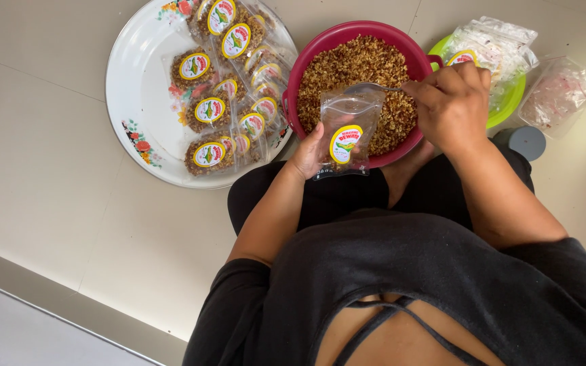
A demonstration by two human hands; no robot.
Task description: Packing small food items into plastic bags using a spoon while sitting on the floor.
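We see a crimson bowl (297, 74) full of golden-brown crumbs (357, 64), beside a white tray (137, 74) edged with red and orange flower prints. The clear pouch (347, 132) bears a yellow oval label ringed in red. Behind sits a lime-green bowl (510, 102). The floor (49, 169) is pale beige tile.

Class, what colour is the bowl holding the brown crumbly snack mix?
Dark pink or magenta bowl, seen in the head view.

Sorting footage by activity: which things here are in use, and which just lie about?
In use: left hand holding clear labelled pouch; right hand with metal spoon; red bowl of brown crumbs.
Lying about: grey round lid; crumpled clear bag.
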